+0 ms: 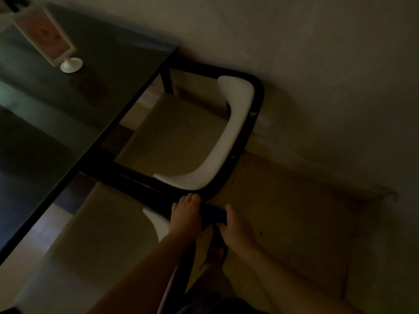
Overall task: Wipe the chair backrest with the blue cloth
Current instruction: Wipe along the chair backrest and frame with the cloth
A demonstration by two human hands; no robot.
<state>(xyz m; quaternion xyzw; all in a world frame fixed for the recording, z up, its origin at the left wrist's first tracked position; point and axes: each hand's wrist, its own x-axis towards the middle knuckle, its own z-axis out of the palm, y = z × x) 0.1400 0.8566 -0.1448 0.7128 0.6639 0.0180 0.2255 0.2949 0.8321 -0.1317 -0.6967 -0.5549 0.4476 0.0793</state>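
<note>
The room is dim. A dark blue cloth (pixel 214 214) lies bunched on the top corner of the nearer chair's black frame, between my two hands. My left hand (pixel 186 214) rests on the frame with its fingers curled over the cloth's left end. My right hand (pixel 235 227) grips the cloth's right end from the other side. The nearer chair shows a white backrest pad (pixel 158 223) just left of my left hand. A second chair with a curved white backrest (pixel 233 132) inside a black frame (pixel 258 105) stands beyond, tucked at the table.
A dark glass table (pixel 68 114) fills the left side, with a white framed stand (pixel 47 37) on it. A plain wall (pixel 317 64) runs along the right. Tan floor (pixel 283 211) lies below it. My foot (pixel 215 250) shows under the hands.
</note>
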